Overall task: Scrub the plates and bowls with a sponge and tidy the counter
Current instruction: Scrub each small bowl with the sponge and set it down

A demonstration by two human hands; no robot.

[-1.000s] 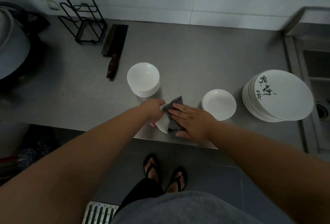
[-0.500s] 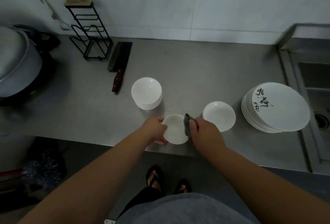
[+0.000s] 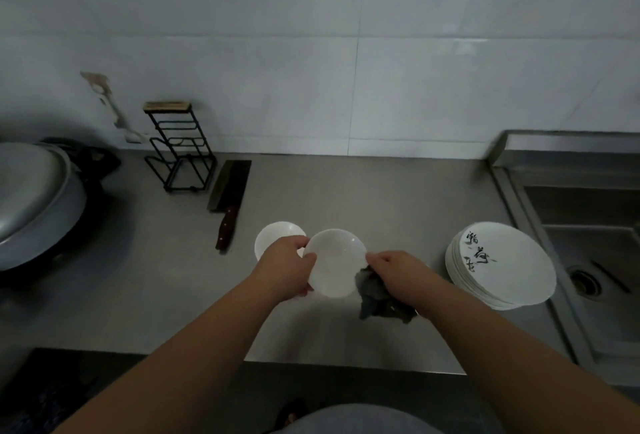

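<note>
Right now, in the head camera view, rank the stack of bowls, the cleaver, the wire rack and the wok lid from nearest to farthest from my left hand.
From the left hand:
1. Stack of bowls, just behind the hand, partly hidden by it.
2. Cleaver, farther back and to the left.
3. Wire rack, by the wall, beyond the cleaver.
4. Wok lid, at the far left edge.

The left hand (image 3: 285,269) covers much of the bowl stack (image 3: 273,236) at centre and the left rim of the held bowl (image 3: 334,262). The right hand (image 3: 398,272) hides part of the cloth (image 3: 375,298). The wok lid (image 3: 31,198) is cut off at the left edge, the sink (image 3: 588,260) at the right. The plate's ink marks (image 3: 476,250) are unreadable.
</note>
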